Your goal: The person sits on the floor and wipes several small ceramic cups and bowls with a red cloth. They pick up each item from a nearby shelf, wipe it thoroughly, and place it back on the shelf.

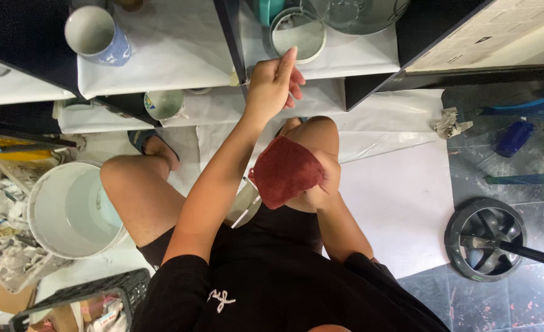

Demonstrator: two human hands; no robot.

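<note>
My right hand (322, 183) grips a dark red cloth (285, 171) above my right knee. The cloth is pressed against a pale, glassy object (246, 206) that is mostly hidden by my left forearm. My left hand (274, 83) is raised to the front edge of a shelf lined with white paper (180, 55). Its index finger points up, its other fingers are loosely curled, and I see nothing in it. It is just below a white round cup (298, 34) standing on the shelf.
A blue-and-white mug (97, 35) and a glass bowl (358, 12) stand on the shelf, and a green-rimmed cup (164, 103) sits on a lower level. A white bucket (72, 209) is by my left knee, a black basket (81, 301) nearer me, a black fan (486, 238) at the right.
</note>
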